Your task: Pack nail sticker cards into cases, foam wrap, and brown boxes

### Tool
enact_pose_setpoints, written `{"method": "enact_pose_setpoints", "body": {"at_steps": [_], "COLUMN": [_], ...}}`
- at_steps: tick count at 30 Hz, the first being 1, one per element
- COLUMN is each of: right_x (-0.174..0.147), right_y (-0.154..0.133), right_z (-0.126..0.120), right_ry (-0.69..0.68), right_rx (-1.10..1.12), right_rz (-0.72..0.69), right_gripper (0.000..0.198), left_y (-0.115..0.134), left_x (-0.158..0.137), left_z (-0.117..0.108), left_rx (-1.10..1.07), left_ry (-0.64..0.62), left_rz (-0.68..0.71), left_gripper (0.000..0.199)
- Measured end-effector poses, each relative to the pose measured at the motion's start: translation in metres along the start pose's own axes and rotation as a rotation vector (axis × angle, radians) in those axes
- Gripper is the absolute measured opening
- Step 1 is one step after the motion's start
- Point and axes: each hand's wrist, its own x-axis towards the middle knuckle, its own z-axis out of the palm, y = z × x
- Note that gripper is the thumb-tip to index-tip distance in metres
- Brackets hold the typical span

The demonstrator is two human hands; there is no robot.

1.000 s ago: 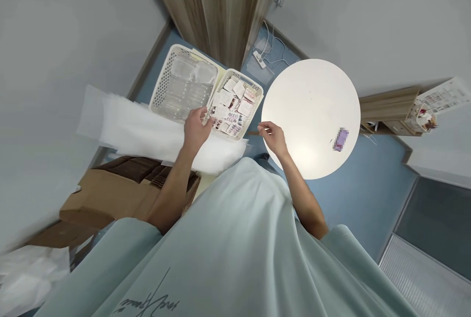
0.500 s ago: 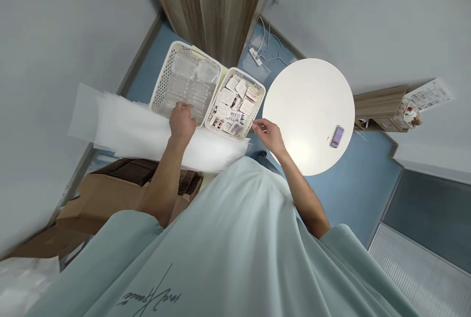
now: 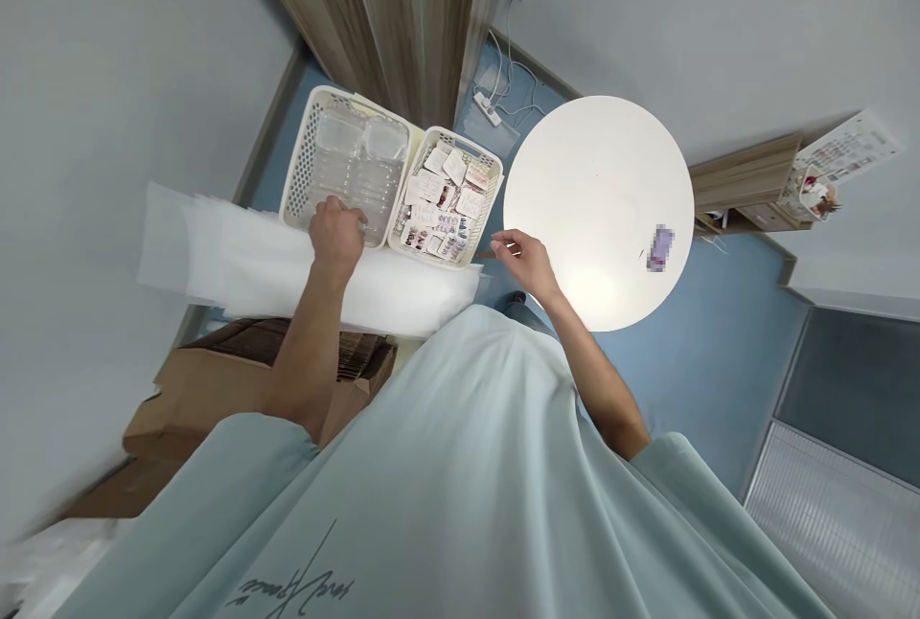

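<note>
My left hand (image 3: 336, 238) reaches down over the near side of the larger white plastic basket (image 3: 296, 164). Its fingers are bent but apart, with the tips partly hidden, close to the clear plastic boxes (image 3: 359, 173) stacked inside. My right hand (image 3: 526, 261) hovers between the smaller white basket (image 3: 495, 186) and the round white table (image 3: 600, 188). Its fingers are loosely bent and apart, and I see nothing in them. In the smaller basket lie many small cards and packets (image 3: 440, 207), some bearing rows of coloured, nail-shaped pieces.
White translucent sheets (image 3: 287, 279) lie in front of the baskets. Below are cardboard boxes (image 3: 201, 394). A blurred purple object (image 3: 659, 249) rests on the round table. Behind the baskets stands a wooden cabinet (image 3: 402, 25); a power strip (image 3: 487, 109) with cables lies on the floor.
My left hand has moved slightly left over the clear boxes, its fingers a little more spread. My right hand stays near the table edge, now a bit farther from the smaller basket. The view has shifted.
</note>
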Motion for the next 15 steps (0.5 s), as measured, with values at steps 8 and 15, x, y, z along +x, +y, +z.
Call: {"method": "enact_pose_setpoints", "body": {"at_steps": [8, 15], "right_x": [-0.015, -0.035], "right_y": [0.01, 0.021], "right_z": [-0.023, -0.055], "right_ry": [-0.005, -0.048], "right_rx": [0.009, 0.119], "right_rz": [-0.031, -0.111], "right_gripper": [0.034, 0.032], "left_y": [0.041, 0.148], "left_x": [-0.036, -0.082], "left_z": [-0.043, -0.031], "left_rx": [-0.18, -0.565], "left_ry": [0.128, -0.127], "left_rz": [0.138, 0.195], "left_gripper": [0.028, 0.064]}}
